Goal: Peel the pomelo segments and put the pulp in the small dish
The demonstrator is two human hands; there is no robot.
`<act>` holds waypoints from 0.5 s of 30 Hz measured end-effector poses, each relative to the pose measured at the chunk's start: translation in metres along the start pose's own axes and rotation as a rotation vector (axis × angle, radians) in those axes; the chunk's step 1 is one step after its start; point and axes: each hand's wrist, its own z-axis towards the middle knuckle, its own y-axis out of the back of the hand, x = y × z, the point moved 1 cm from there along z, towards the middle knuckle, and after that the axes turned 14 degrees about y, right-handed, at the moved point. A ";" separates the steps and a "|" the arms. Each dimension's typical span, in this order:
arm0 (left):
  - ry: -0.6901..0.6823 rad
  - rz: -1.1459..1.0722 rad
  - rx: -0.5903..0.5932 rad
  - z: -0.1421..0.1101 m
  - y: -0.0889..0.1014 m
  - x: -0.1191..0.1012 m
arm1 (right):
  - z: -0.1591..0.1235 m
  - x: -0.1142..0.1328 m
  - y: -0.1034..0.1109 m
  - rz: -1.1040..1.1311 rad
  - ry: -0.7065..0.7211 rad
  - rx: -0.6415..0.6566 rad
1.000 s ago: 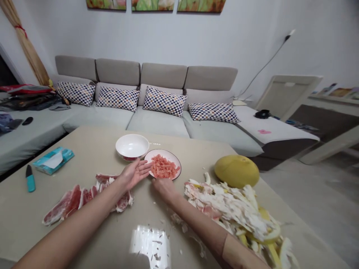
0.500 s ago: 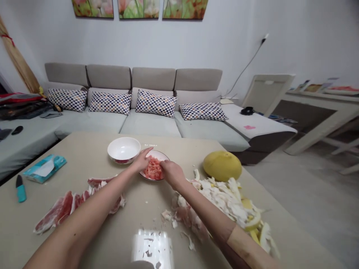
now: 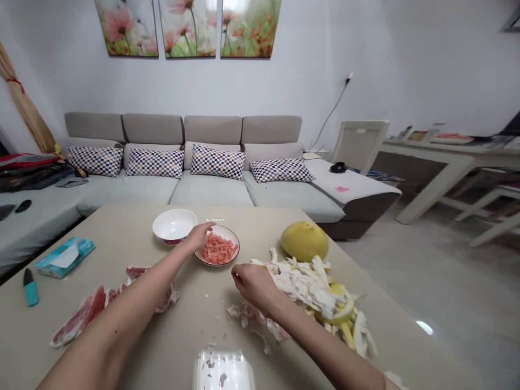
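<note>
My left hand [image 3: 199, 236] rests at the left rim of a small plate [image 3: 233, 240] of pink pomelo flesh [image 3: 218, 251], its fingers curled over the edge. My right hand [image 3: 252, 284] hovers low over the table in front of the plate, fingers bent inward, beside a heap of white and yellow pomelo peel [image 3: 316, 290]; whether it holds anything I cannot make out. An empty white bowl [image 3: 174, 225] stands just left of the plate. Peeled pink pomelo segments [image 3: 106, 302] lie under my left forearm.
A whole yellow pomelo [image 3: 304, 241] sits behind the peel heap. A teal tissue pack [image 3: 65, 256] and a teal-handled knife [image 3: 30, 287] lie at the table's left edge. Peel scraps litter the near table [image 3: 134, 227]. A grey sofa with checkered cushions [image 3: 217, 161] stands behind.
My right hand has pulled back from the plate toward the peel heap. My left hand has stayed at the plate's left rim. The camera has tilted up.
</note>
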 end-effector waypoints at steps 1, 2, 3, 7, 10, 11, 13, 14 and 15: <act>0.015 -0.057 -0.019 -0.003 0.005 -0.001 | -0.001 0.003 -0.001 0.027 0.007 0.000; 0.028 -0.108 -0.039 -0.007 0.010 -0.001 | -0.002 0.007 -0.003 0.058 0.012 0.002; 0.040 -0.159 -0.057 -0.013 0.016 -0.001 | -0.001 0.012 -0.007 0.090 0.017 0.003; 0.096 -0.361 -0.092 -0.058 0.042 0.006 | 0.013 0.034 -0.028 0.239 0.041 0.002; 0.153 -0.499 -0.127 -0.106 0.054 0.018 | 0.030 0.058 -0.048 0.351 0.077 -0.012; 0.175 -0.541 -0.150 -0.122 0.056 0.024 | 0.037 0.067 -0.054 0.382 0.088 -0.019; 0.232 -0.621 -0.200 -0.153 0.056 0.036 | 0.049 0.083 -0.067 0.430 0.102 -0.032; 0.260 -0.655 -0.231 -0.166 0.055 0.042 | 0.055 0.090 -0.073 0.447 0.104 -0.034; 0.284 -0.684 -0.262 -0.178 0.053 0.049 | 0.060 0.096 -0.079 0.458 0.103 -0.033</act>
